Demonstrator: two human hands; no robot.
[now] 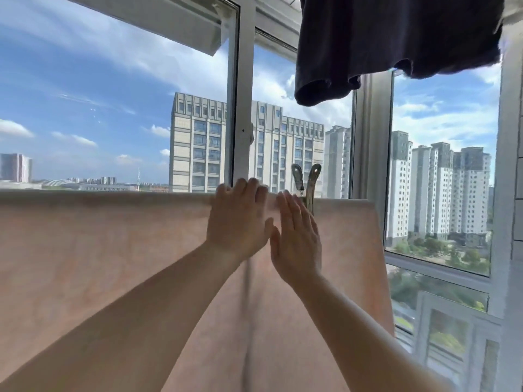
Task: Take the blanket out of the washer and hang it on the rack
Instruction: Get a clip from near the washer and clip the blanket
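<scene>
A pale pink blanket (85, 250) hangs draped over a horizontal line in front of the window, its top fold running across the view at mid height. The rack itself is hidden under the fold. My left hand (237, 219) lies on the top edge with its fingers bent over the fold. My right hand (297, 236) is flat against the blanket just right of it, fingers straight and pointing up. A metal clip (307, 185) stands on the fold just beyond my right fingertips.
A dark garment (396, 38) hangs overhead at the upper right. White window frames (243, 108) stand close behind the blanket, with tall buildings outside. A white railing (452, 321) sits low at the right.
</scene>
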